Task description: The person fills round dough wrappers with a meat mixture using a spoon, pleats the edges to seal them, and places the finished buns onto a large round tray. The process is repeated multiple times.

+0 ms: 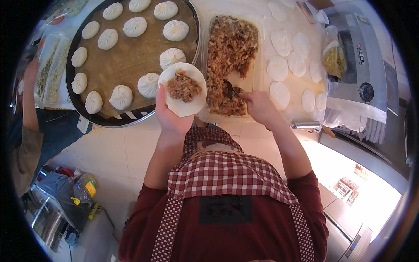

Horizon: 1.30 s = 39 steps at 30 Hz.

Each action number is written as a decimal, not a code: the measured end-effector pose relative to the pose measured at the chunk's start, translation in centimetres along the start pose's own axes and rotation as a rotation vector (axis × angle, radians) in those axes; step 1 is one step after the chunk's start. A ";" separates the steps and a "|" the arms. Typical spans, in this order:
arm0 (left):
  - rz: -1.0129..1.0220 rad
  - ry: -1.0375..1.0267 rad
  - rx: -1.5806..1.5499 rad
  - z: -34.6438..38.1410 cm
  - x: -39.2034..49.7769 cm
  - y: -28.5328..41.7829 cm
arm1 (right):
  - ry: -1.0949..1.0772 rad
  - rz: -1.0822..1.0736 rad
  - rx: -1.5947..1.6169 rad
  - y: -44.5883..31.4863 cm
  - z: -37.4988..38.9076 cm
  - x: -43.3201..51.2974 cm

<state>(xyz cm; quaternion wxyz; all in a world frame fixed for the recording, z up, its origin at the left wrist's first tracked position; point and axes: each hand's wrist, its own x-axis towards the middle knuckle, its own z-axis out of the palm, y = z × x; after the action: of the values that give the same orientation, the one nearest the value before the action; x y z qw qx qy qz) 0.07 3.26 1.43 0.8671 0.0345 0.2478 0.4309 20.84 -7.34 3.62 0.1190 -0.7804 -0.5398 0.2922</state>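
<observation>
On my left hand (173,122) lies a round dough wrapper (175,106) with a mound of minced filling (184,85) at its middle; the thumb rests on its rim. My right hand (262,106) grips a spoon (230,87), whose bowl is in the chopped filling (229,42) of a clear plastic tub (203,65). Part of the tub's bottom shows. Left of it, pleated buns (176,30) sit around the lined round pan (131,62), two of them close to the held wrapper. Flat dough wrappers (277,68) lie right of the tub, some overlapping.
A metal rolling pin (305,124) lies at the counter's front edge. Farther right stand a scale-like metal appliance (370,59) and a bag of yellowish food (334,60). At the far left, another person's arm (30,95) reaches beside a tray of filling (49,70).
</observation>
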 end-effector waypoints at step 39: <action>-0.088 -0.105 -0.003 3.2 2.8 -1.2 | 0.299 0.090 0.242 -4.5 -3.0 -5.2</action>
<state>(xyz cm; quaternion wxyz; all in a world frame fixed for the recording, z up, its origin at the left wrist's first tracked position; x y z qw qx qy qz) 3.83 5.07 2.76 0.8969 0.0447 0.2027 0.3904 17.82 -9.90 9.95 0.2775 -0.8187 -0.4414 0.2408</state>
